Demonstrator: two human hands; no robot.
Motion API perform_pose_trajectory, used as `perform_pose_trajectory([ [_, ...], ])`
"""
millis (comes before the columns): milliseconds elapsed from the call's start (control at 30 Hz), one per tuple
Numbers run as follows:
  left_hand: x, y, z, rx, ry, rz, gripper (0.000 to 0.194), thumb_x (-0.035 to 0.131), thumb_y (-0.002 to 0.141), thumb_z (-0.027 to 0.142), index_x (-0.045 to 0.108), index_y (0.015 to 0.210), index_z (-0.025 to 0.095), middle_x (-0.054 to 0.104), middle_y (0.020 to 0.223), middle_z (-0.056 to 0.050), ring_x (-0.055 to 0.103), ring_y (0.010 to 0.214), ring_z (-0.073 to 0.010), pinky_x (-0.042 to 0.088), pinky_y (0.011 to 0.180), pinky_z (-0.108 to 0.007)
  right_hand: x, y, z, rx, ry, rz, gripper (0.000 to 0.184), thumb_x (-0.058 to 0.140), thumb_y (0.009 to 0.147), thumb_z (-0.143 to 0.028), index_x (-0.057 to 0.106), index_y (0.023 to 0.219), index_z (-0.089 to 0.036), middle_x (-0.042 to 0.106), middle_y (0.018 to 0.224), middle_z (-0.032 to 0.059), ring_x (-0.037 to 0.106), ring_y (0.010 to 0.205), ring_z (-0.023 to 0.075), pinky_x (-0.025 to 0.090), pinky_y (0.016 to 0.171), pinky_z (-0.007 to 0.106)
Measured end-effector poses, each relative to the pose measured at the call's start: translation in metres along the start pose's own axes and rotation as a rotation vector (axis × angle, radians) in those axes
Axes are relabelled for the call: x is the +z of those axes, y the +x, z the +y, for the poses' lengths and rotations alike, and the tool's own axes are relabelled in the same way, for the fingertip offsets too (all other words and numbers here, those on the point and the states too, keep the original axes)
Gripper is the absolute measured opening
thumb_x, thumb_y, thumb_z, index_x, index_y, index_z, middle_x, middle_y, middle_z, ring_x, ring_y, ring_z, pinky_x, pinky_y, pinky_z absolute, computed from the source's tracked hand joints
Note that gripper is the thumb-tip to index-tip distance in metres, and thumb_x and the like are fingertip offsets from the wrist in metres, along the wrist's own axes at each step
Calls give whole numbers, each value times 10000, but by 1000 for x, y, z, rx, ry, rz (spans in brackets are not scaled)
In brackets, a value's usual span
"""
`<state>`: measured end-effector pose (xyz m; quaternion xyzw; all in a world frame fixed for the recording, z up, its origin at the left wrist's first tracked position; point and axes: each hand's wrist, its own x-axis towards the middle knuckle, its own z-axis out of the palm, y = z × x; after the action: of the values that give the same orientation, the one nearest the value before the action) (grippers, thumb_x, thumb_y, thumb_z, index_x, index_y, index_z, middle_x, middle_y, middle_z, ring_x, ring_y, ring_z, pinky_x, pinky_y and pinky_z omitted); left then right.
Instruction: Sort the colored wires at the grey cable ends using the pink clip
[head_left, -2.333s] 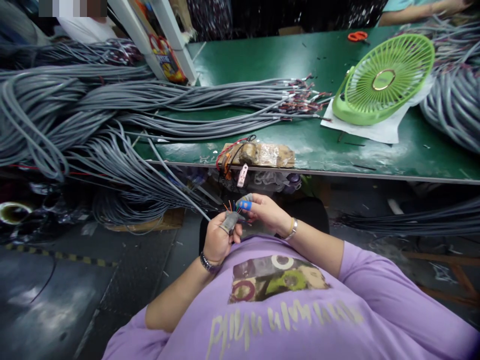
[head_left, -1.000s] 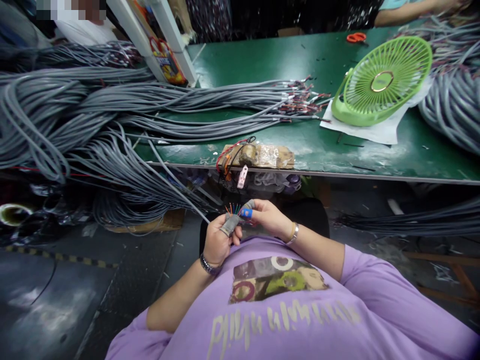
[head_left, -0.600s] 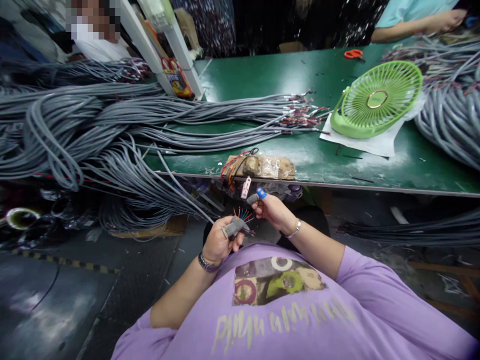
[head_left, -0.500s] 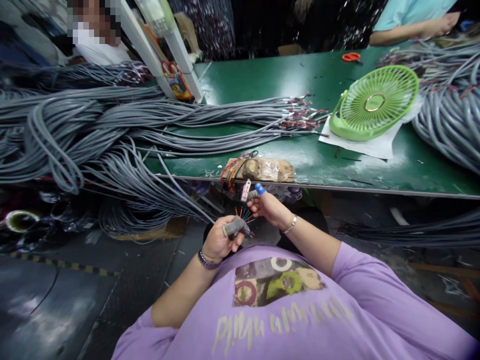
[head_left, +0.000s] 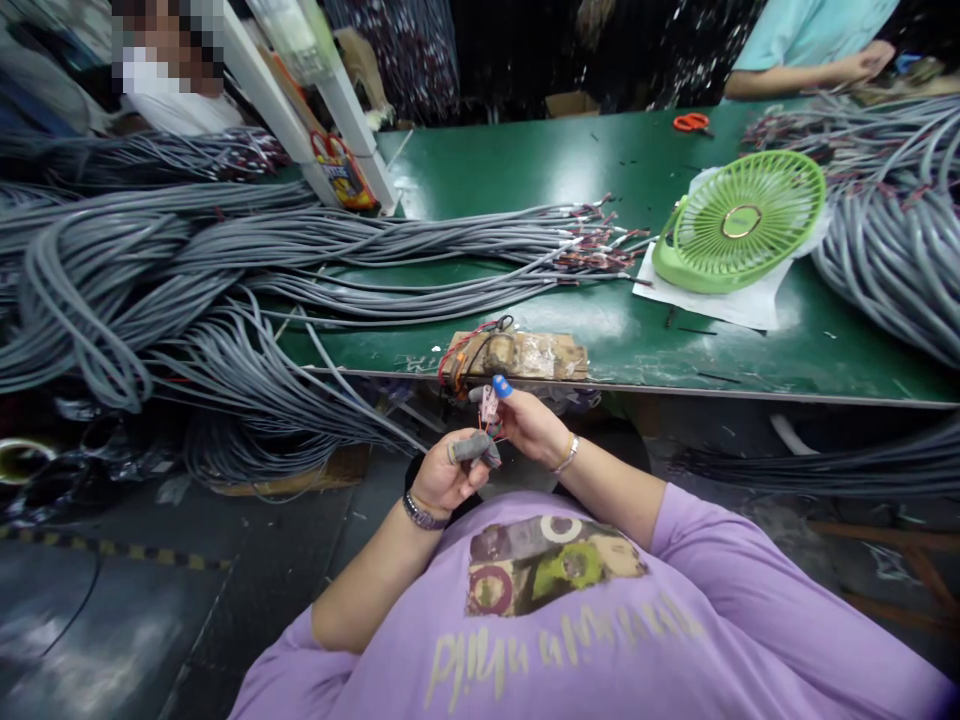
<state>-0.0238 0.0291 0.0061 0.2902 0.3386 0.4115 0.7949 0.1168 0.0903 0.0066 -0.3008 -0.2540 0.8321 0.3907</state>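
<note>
My left hand [head_left: 448, 472], with a grey finger cover on it, is closed around the end of a grey cable [head_left: 411, 440]. Thin orange-red wires [head_left: 484, 430] fan up from that grip; my fingers cover the rest of the cable end. Just beyond, my right hand [head_left: 531, 425] is closed on a small pale pink tag [head_left: 488, 404] with dark markings, held over the wire tips. Blue tape wraps the right thumb, and a grey cover shows on a finger behind the tag. Whether the wires touch the tag I cannot tell.
A wooden block [head_left: 544, 355] with red and black leads sits at the edge of the green table [head_left: 450, 165]. Grey cable bundles [head_left: 360, 235] lie left. A green fan [head_left: 742, 220] stands on white paper, red-handled scissors [head_left: 691, 122] behind. Two people are across the table.
My right hand drew away from the wires, rose to the hanging tag, took hold of it and brought it down to them. My left hand kept its grip on the cable. The view tilted up.
</note>
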Motion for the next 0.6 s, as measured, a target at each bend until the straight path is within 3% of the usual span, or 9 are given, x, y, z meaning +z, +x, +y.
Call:
perform_pose_trajectory([
  [233, 6, -1, 0, -85, 27, 44, 301, 738, 680, 395, 641, 647, 113, 478, 338, 28, 334, 218, -50, 199, 290, -168, 5, 0, 1, -59, 53, 72, 445, 755, 658, -563, 674, 709, -128, 536, 600, -19, 442, 547, 70, 363, 532, 212],
  [600, 17, -12, 0, -37, 134, 139, 383, 747, 650, 479, 628, 644, 115, 490, 341, 24, 329, 218, -47, 168, 282, -174, -5, -5, -2, 132, 59, 51, 586, 506, 798, -701, 671, 859, -142, 615, 676, 29, 519, 562, 103, 422, 546, 231],
])
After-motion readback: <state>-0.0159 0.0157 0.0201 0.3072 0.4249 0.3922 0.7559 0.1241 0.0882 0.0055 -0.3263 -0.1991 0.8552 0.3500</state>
